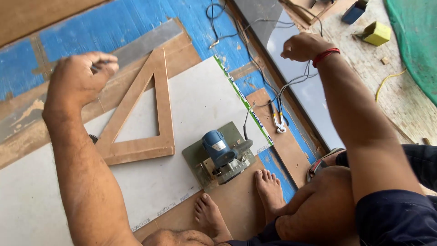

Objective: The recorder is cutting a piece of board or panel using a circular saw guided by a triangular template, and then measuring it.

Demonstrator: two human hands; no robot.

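1. In the upper left of the frame we see the left hand [79,75] curled into a fist around a thin dark object, probably a pencil or marker, of which only a short stub shows between the fingers. It sits just beside the apex of the triangular brown wooden set square [139,114].
2. The set square lies flat on the large pale grey-white sheet panel [200,98], which fills the centre and lower left of the frame. No drawn line or saw cut shows on the panel's face, so we judge the marking-out to be at an early stage and the cutting not yet begun.
3. In the upper right, the right hand [302,46], with a red band at the wrist, is clenched. It is raised above the tangle of grey and black electric cables [273,91]; we cannot tell whether it grips one of them.
4. The blue-bodied circular saw on its metal base plate [221,155] stands idle at the panel's lower edge, centre of the frame. No hand touches it.
5. Red-handled pincers [278,123] lie on the brown board right of the panel.
6. Containers: a small yellow box [377,33] and a dark blue box-like object [354,12] rest at the upper right. Their contents are not visible.
7. Our bare feet [241,200] rest at the bottom centre.
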